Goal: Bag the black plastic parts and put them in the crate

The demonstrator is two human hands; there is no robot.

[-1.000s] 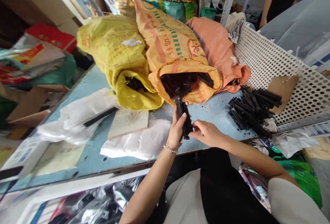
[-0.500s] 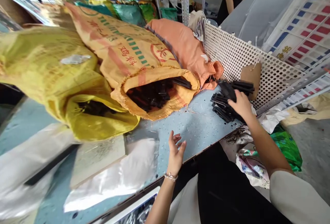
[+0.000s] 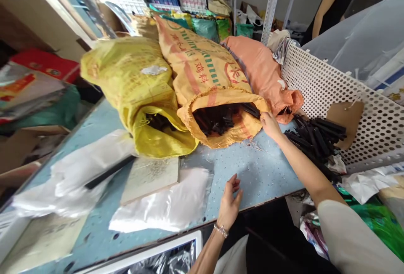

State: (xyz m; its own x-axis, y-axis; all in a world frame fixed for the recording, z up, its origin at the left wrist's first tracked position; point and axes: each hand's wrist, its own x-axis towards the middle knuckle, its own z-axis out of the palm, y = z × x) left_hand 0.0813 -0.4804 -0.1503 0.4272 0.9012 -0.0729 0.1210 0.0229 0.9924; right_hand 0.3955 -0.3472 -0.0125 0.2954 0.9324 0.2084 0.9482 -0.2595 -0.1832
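Note:
My right hand [image 3: 270, 126] is at the right edge of the mouth of an orange-yellow woven sack [image 3: 205, 70], its fingers closed on the rim and partly hidden by it. Dark, flat plastic-looking pieces [image 3: 217, 122] lie inside this sack. Over the blue tabletop [image 3: 252, 156], close to its front edge, my left hand [image 3: 229, 202] hovers with loosely curled fingers and thumb apart, holding nothing. A pile of long black pieces [image 3: 315, 137] rests on the table to the right of my right forearm.
A yellow sack [image 3: 135, 80] and a salmon-coloured sack [image 3: 255, 61] flank the middle one. White plastic bags [image 3: 170, 211], a flat board [image 3: 151, 177] and a black strip [image 3: 110, 172] lie at left. A perforated white basket wall [image 3: 334, 76] borders the right. Another person's arm [image 3: 328, 2] shows behind.
My right hand has left the black pile and moved left to the orange-yellow sack's rim. My left hand stays near the table's front edge. The view has turned left.

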